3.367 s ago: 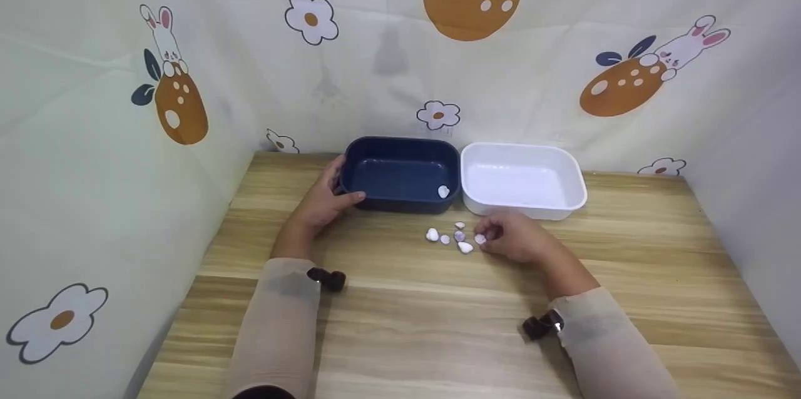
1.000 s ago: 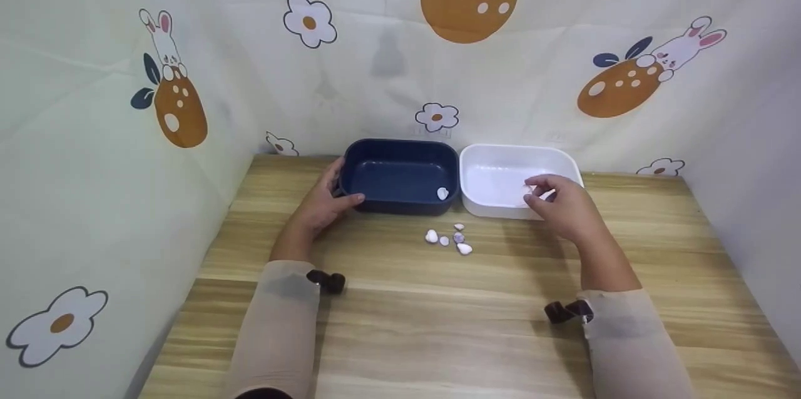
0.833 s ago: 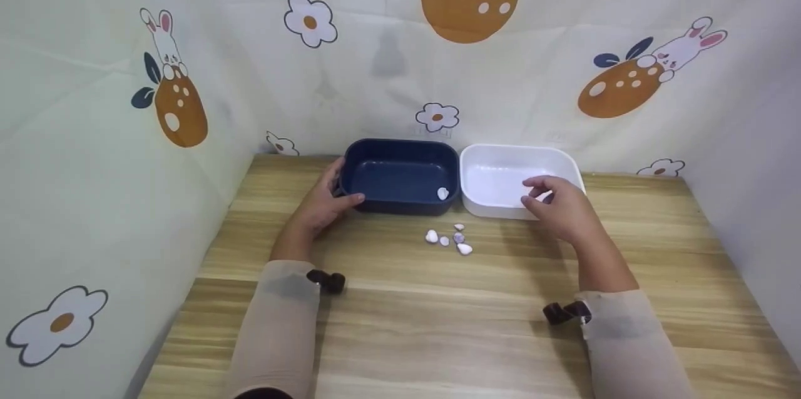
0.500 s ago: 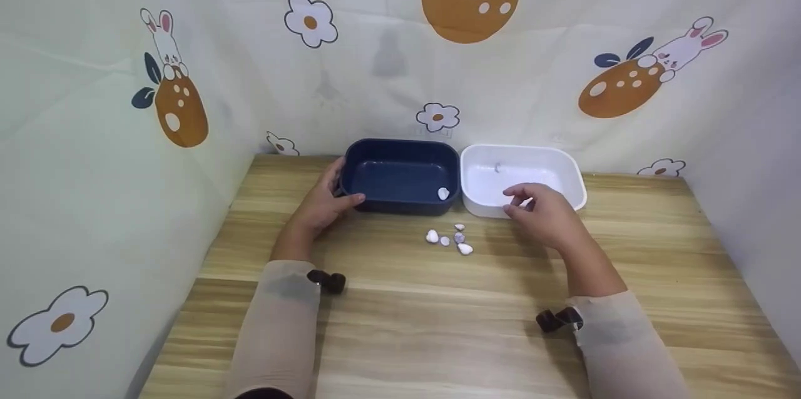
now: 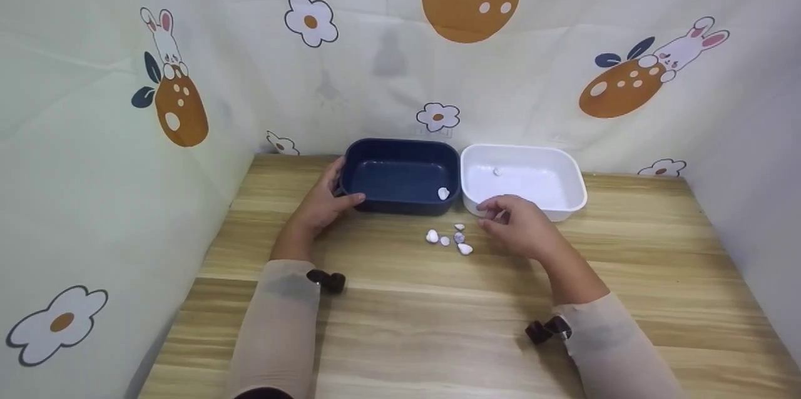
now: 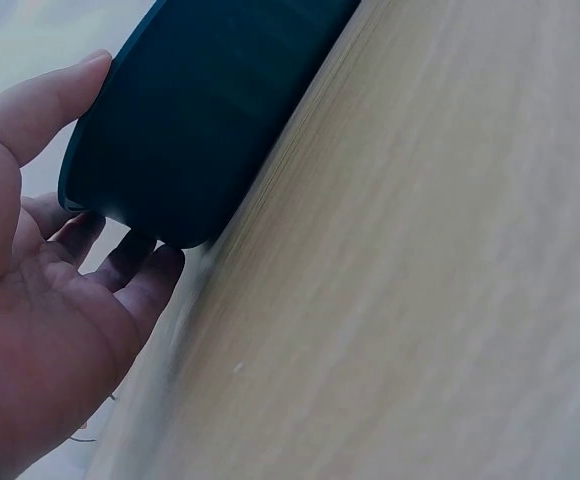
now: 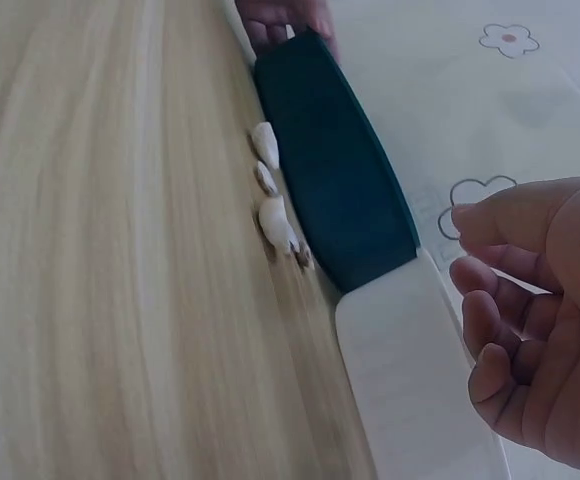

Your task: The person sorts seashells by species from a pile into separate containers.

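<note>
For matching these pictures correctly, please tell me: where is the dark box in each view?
Head: the dark box is in the middle, left of the white box.
Left wrist: the dark box is at the upper left, cut by the top edge.
Right wrist: the dark box is at the upper middle, above the white box.
Shared landmark: the left hand, at the dark box's end in every view.
</note>
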`<state>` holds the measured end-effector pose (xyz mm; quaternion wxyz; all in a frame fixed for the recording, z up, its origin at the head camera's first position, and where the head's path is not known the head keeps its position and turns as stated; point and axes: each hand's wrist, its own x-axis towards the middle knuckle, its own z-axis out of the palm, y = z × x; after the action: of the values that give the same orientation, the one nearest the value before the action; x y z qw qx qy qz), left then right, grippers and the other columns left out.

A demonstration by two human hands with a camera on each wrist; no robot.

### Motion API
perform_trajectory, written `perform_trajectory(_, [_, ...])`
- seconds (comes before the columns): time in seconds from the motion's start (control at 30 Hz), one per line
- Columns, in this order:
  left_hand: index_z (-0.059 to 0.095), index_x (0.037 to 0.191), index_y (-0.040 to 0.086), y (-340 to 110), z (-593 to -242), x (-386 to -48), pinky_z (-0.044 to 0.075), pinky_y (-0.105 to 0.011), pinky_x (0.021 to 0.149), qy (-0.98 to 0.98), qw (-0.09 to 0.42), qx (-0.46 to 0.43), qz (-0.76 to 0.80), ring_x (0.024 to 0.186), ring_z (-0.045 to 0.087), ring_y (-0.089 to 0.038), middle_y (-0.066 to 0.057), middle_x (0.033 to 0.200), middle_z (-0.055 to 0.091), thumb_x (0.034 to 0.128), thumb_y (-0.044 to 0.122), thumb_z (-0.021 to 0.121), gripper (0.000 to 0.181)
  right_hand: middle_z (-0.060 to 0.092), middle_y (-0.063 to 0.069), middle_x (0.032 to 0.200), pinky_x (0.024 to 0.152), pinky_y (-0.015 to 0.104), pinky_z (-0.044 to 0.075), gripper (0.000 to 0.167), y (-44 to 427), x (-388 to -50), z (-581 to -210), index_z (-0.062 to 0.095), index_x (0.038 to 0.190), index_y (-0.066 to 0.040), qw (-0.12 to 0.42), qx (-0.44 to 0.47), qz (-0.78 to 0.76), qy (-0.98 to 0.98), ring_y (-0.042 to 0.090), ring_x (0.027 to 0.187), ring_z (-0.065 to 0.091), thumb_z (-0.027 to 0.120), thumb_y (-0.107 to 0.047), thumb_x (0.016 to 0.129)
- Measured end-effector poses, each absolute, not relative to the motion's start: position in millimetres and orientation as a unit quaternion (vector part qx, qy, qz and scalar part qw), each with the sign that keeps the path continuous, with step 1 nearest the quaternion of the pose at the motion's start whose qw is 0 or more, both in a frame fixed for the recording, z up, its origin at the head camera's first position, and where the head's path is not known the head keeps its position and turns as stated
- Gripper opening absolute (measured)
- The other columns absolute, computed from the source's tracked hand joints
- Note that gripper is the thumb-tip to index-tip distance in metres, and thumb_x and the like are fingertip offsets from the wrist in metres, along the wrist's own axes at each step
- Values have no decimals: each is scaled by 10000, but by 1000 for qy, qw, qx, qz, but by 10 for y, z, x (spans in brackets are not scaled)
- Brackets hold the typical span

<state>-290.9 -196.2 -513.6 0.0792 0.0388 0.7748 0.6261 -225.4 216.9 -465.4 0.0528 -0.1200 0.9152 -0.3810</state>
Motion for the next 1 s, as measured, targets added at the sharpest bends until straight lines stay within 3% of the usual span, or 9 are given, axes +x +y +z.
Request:
perform_trajectory(0.3, [216, 1724, 242, -1962, -5145, -2899, 151, -480, 1381, 784, 80, 29, 615, 1683, 172, -313, -75, 1802, 217, 893, 225, 875, 1061, 753, 66, 991, 769, 270, 527, 284, 2061, -2209, -4704, 765, 1215, -35, 68, -146, -384, 909, 147, 849, 636, 754, -106, 940])
perform_trajectory(0.57, [220, 1723, 233, -1960, -5158, -2910, 155, -481, 1378, 781, 76, 34, 619, 1674, 200, -315, -96, 1791, 250, 891, 206, 869, 1055, 787, 31, 963, 772, 265, 562, 226, 2035, -2211, -4823, 790, 1127, -61, 129, -188, -375, 899, 122, 856, 680, 784, -114, 907])
perform_trajectory(1.0, [217, 1722, 255, -1974, -5148, -2912, 116, -495, 1383, 780, 83, 34, 619, 1681, 174, -304, -68, 1795, 247, 904, 237, 864, 1043, 799, 41, 1020, 878, 310, 586, 199, 2007, -2222, -4946, 786, 1075, -82, 149, -214, -350, 900, 124, 930, 700, 827, -106, 881])
